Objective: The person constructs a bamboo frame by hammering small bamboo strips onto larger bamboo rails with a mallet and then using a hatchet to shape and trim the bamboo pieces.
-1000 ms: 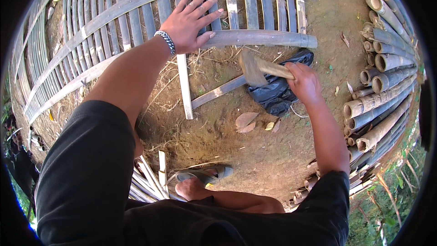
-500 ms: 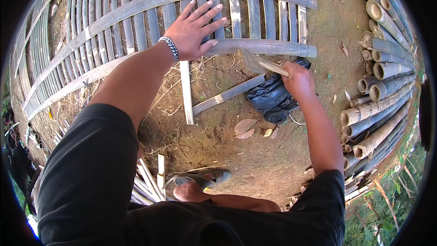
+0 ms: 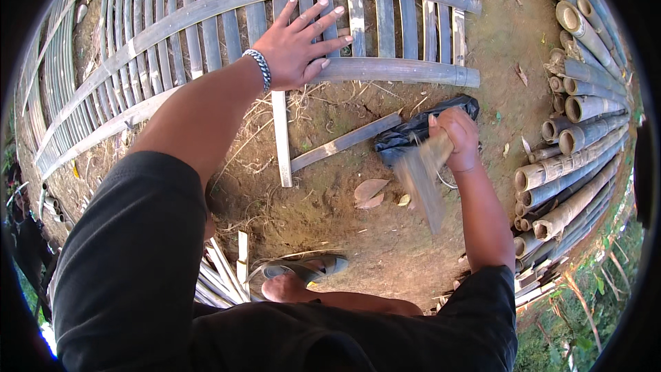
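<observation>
My left hand [image 3: 292, 48], with a chain bracelet at the wrist, lies flat with spread fingers on the slats of a bamboo lattice panel [image 3: 406, 71]. Its thumb side rests by the nearer cross strip. My right hand [image 3: 460, 136] is closed round the wooden handle of a hatchet [image 3: 421, 176], whose head is smeared by motion. The hatchet is in the air, apart from the panel. Behind it on the ground is a crumpled black plastic bag [image 3: 399, 139]. A pale bamboo strip [image 3: 282, 145] sticks out from under the panel's near edge, below my left hand.
Another bamboo strip [image 3: 344, 141] lies slantwise on the dirt. Cut bamboo poles [image 3: 585, 141] are stacked along the right side. Split bamboo pieces [image 3: 224, 272] lie near my foot at the lower left. Dry leaves [image 3: 370, 193] are on the ground in the middle.
The hatchet has swung up and back from the panel's near strip, its head now turned toward me. My left hand stays nearly in place on the slats.
</observation>
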{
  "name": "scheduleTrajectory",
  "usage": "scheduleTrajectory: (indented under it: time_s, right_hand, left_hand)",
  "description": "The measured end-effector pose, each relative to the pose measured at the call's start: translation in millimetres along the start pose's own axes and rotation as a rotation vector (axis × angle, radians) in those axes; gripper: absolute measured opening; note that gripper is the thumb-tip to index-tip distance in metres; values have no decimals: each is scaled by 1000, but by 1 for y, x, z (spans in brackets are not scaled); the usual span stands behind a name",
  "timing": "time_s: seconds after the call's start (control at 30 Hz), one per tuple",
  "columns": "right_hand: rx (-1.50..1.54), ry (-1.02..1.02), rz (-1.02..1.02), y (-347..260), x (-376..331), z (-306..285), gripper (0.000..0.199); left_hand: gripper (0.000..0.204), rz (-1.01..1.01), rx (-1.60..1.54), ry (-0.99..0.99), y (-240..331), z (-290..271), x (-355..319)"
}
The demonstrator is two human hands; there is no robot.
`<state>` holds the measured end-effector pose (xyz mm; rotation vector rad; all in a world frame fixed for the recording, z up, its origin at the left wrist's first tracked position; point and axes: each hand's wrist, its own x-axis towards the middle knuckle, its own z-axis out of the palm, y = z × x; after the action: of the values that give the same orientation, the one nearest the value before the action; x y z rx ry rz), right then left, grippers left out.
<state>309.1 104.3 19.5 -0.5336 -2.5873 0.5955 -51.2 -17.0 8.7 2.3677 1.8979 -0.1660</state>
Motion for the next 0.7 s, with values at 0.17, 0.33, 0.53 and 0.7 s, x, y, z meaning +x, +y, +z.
scheduleTrajectory:
  time_s: [0.17, 0.33, 0.53, 0.7]
  right_hand:
    - [-301, -290, 314, 1, 16, 14, 13]
    - [155, 65, -46, -9, 9, 1, 14]
    - [-187, -211, 262, -9, 13, -9, 19]
    - [-134, -183, 173, -8, 8, 1, 18]
  left_hand:
    - [56, 24, 16, 32, -1, 3, 2]
    - [57, 5, 37, -13, 2, -2, 2]
    - [58, 3, 21, 10, -3, 4, 1]
    - [58, 5, 28, -14, 0, 1, 0]
